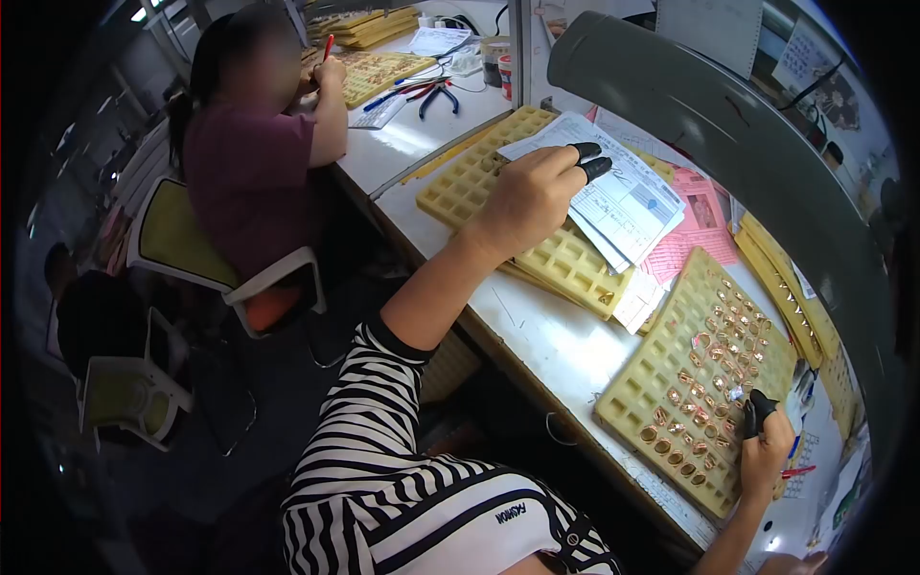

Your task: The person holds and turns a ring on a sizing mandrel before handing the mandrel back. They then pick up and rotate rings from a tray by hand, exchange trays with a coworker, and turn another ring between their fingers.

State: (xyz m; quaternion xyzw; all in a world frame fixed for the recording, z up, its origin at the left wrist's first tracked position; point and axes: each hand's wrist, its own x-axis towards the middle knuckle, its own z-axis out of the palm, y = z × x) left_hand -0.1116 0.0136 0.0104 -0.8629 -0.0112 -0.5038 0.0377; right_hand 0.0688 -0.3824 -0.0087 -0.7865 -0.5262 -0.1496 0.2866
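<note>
My left hand [532, 196] reaches over a stack of printed papers [637, 206], its two black-capped fingers stretched out on the sheets and its thumb hidden. Under the papers is a yellow tray of square pockets [460, 187], mostly empty where visible. My right hand [769, 448] is at the right edge of a second yellow tray [632, 388], which holds several rings [685, 407]. Its black-capped thumb and finger are pinched together beside a small shiny white piece [736, 393]; what they hold is too small to make out.
Pink sheets [692, 218] lie between the trays. More yellow trays [781, 287] stand at the right under a large grey lamp hood [700, 96]. A co-worker [254, 163] sits at the upper left near pliers [439, 99] and another tray [379, 75].
</note>
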